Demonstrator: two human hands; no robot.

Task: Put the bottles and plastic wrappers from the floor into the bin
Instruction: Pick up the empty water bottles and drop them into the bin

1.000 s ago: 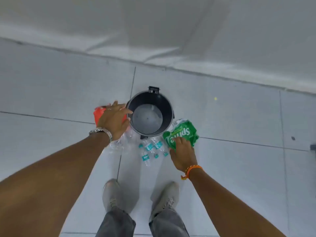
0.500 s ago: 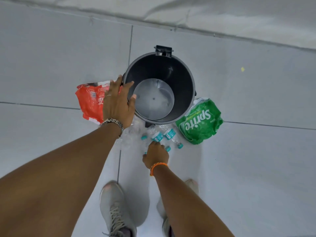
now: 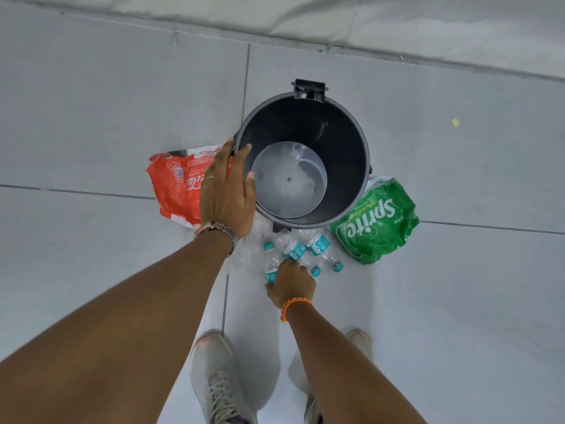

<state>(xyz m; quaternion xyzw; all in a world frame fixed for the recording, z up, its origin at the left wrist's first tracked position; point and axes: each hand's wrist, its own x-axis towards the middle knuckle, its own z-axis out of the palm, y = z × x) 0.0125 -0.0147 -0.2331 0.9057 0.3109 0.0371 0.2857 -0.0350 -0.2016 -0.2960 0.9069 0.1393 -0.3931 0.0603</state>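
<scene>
An empty dark grey bin stands on the tiled floor. My left hand grips its left rim, thumb inside. To its left lies a red plastic wrapper, partly under that hand. A green Sprite wrapper lies at the bin's lower right. In front of the bin lie several small clear bottles with teal labels beside crumpled clear plastic. My right hand is closed around one of the bottles on the floor.
My two feet in light sneakers stand just behind the bottles. A wall base runs along the top. A small yellow scrap lies on the tiles to the right of the bin.
My right hand left the green wrapper, moved left to the bottles and closed on one. The view came closer to the bin. My left hand stays on the rim.
</scene>
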